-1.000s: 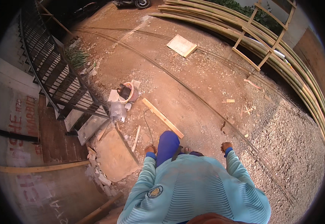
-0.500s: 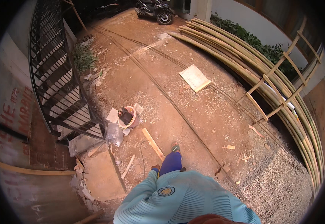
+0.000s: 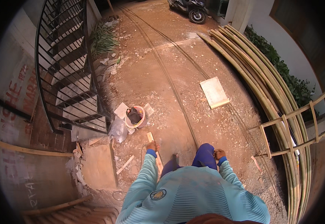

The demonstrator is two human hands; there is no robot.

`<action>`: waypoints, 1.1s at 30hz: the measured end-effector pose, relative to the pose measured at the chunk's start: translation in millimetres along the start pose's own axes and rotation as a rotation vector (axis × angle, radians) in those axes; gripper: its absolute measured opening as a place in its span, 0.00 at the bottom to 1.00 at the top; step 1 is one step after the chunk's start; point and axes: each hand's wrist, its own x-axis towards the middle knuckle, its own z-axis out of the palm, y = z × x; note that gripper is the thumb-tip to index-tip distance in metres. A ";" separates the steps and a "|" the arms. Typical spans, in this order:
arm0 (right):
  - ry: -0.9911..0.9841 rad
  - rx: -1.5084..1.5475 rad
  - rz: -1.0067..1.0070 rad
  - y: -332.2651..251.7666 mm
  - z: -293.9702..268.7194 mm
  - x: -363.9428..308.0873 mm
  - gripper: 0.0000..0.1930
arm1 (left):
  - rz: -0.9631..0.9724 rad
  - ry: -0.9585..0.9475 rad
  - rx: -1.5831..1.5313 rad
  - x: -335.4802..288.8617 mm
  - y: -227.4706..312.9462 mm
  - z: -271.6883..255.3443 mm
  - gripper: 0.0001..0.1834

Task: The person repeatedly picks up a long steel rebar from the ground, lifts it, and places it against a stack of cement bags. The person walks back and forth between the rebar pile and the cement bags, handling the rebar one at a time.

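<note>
My left hand [image 3: 152,146] is low in front of me, its fingers curled closed over a narrow wooden plank [image 3: 150,137] in the picture. Whether it touches that plank, or what it grips, I cannot make out. A thin dark cord curves beside this hand. My right hand [image 3: 219,153] is a closed fist beside my right knee [image 3: 205,154], and anything inside it is hidden. A shorter wood strip [image 3: 125,164] lies on the ground to the left of the plank.
A bucket [image 3: 143,121] with a black bag stands ahead, beside a clear plastic bag [image 3: 118,130]. Black metal stairs [image 3: 71,80] rise at left. A pale board [image 3: 214,93], bamboo poles [image 3: 261,78] and a wooden ladder [image 3: 300,110] are on the right; a motorbike [image 3: 192,11] is parked far off.
The view has turned, so the surroundings sit differently in it. My right hand has come into view beside my knee. My left hand, mostly hidden before, now shows over the plank.
</note>
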 end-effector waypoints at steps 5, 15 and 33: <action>-0.123 -0.494 -0.230 -29.8 12.8 99.3 0.09 | -0.131 0.329 -0.278 -14.6 -61.7 -53.6 0.14; -0.642 -0.458 0.125 -201.8 -43.3 250.2 0.04 | -0.367 0.760 0.658 -168.4 -365.9 46.2 0.21; -1.162 -1.375 -0.328 -237.6 49.0 201.5 0.06 | -0.582 0.760 -0.860 -255.7 -446.5 396.7 0.38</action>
